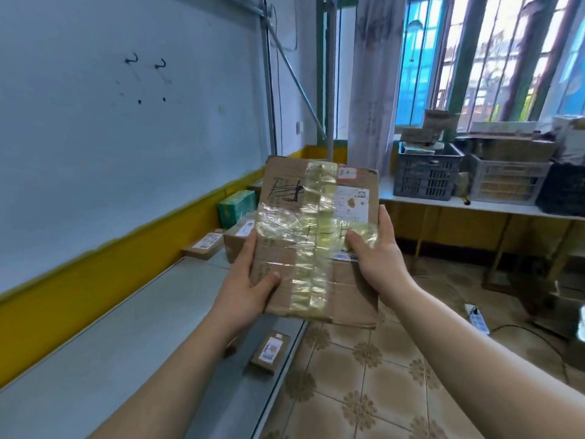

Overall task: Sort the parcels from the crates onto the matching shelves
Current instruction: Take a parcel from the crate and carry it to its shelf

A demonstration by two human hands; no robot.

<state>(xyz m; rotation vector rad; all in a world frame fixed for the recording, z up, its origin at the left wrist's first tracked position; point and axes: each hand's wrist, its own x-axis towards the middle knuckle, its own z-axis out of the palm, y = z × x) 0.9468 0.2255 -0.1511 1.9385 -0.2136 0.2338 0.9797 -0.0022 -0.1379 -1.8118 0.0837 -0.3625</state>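
Midway through sorting, left hand (250,282) and right hand (376,248) grasp taped parcel (316,236); next, matching its label to a shelf (133,327).

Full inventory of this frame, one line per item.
taped parcel: 1, brown cardboard, held up at centre
shelf: 1, grey, along left wall
green box: 1, green, far end of shelf
brown box: 1, brown, on shelf behind left hand
flat parcel: 1, brown, on shelf near green box
small parcel: 1, brown, lower shelf level
crates: 3, dark grey, pale grey, black, on bench
bench: 1, white top, under window
power strip: 1, white, on tiled floor
wall hooks: 2, dark, on white wall
left hand: 1, grips parcel's left edge
right hand: 1, grips parcel's right edge
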